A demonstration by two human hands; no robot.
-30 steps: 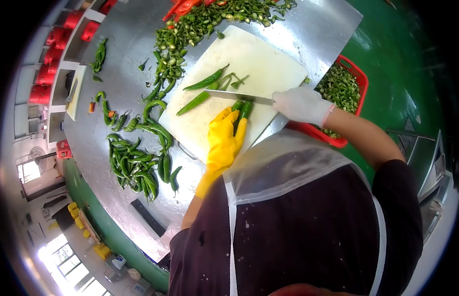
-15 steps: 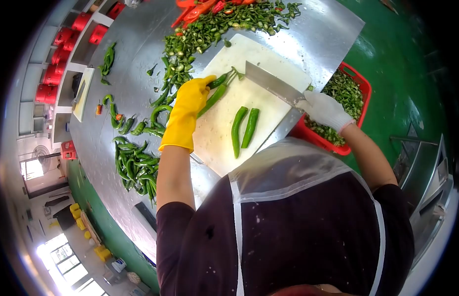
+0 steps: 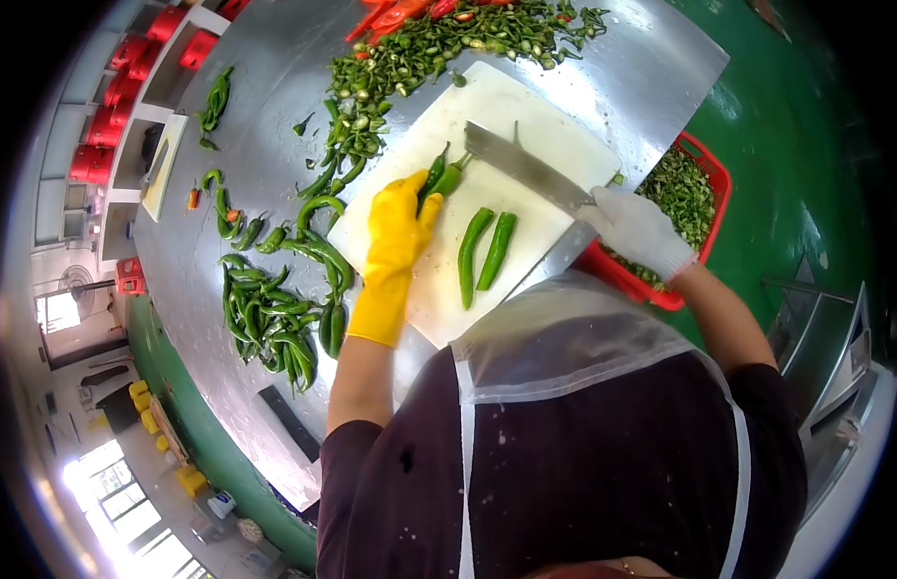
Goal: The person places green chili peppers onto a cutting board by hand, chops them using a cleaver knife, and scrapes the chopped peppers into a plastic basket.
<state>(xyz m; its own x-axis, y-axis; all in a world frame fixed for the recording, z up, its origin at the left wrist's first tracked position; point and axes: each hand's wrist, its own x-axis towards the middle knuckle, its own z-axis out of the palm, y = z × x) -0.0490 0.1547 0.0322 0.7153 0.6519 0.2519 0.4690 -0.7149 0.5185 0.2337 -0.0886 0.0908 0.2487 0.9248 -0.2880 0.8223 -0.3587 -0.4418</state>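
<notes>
My left hand (image 3: 400, 227), in a yellow rubber glove, is closed round two green peppers (image 3: 450, 178) whose stem ends stick out past its fingers, over the white cutting board (image 3: 554, 154). In a white glove, my right hand (image 3: 634, 230) grips the handle of a broad knife (image 3: 527, 170). The blade lies at a slant over the board, right of the held peppers. Two stemless green peppers (image 3: 485, 253) lie side by side on the board below the blade. A loose stem (image 3: 517, 133) is just above the blade.
Cut stem ends (image 3: 439, 48) are heaped along the board's far side on the metal table (image 3: 275, 125), with red peppers (image 3: 395, 13) behind. Whole green peppers (image 3: 275, 314) lie at the left. A red basket (image 3: 723, 188) of green pieces stands at the right.
My left hand has gone from the two stemless peppers to the whole ones and drawn them nearer. The knife has swung away to the right of them.
</notes>
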